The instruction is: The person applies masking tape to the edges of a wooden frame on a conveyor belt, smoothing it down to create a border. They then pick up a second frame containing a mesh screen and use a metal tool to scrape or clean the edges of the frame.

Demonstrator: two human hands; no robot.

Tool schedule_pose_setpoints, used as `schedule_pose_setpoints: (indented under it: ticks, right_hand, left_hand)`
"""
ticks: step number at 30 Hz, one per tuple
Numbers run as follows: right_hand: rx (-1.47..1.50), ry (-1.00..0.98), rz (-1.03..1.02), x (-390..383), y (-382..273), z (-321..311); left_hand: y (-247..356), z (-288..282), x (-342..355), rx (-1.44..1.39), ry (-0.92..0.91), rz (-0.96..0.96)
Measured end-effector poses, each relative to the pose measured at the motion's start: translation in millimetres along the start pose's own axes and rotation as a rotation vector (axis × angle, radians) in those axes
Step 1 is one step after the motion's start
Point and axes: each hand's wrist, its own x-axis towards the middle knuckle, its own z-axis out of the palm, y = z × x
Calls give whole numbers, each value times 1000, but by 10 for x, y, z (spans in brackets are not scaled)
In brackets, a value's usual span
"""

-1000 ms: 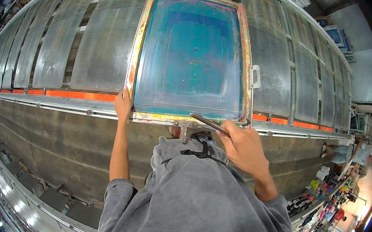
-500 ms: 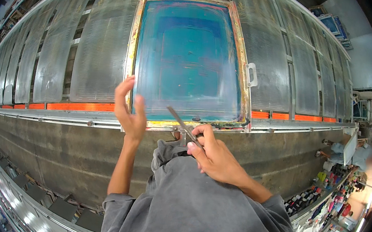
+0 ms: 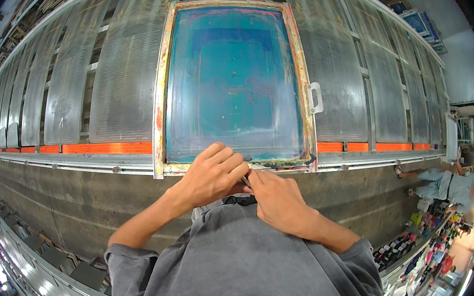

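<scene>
Both hands are meeting at the near edge of a rectangular screen-printing frame with teal-blue mesh and a paint-stained metal border [image 3: 235, 81]. The frame is lying flat on a long table of ribbed translucent grey panels [image 3: 111, 83], its near rail sitting just above an orange strip [image 3: 98, 148] that is running along the table's front edge.

The left hand [image 3: 211, 177] is curling loosely, fingers bent and knuckles up, fingertips pressing together toward the right hand. The right hand [image 3: 277, 201] is closing around a thin dark tool [image 3: 245, 182], only a short tip of which is showing between the two hands; the tool's kind is too hidden to tell. Whether the left hand is also gripping the tool cannot be told; its fingers are touching or nearly touching it. Both hands are hovering just beside the frame's near rail, over the front of the table.

A white handle-shaped bracket [image 3: 315, 97] is sitting on the panel just right of the frame. The person's grey shirt [image 3: 258, 271] is filling the lower middle of the view. At far right, another person in a light top [image 3: 447, 184] is standing beside shelves of coloured bottles [image 3: 411, 247], well apart from the frame.
</scene>
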Motion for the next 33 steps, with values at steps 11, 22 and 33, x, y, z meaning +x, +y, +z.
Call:
schedule_pose_setpoints:
  ticks: [11,22,33]
  right_hand:
    - [-4,-131,-167,73,248,-124]
    - [-66,-43,-338,125,427,1]
    - [-383,244,-735,451,690,128]
  left_hand:
    - [364,90,-58,33,99,-280]
    - [621,115,-21,117,120,-454]
    - [852,206,-27,251,125,-666]
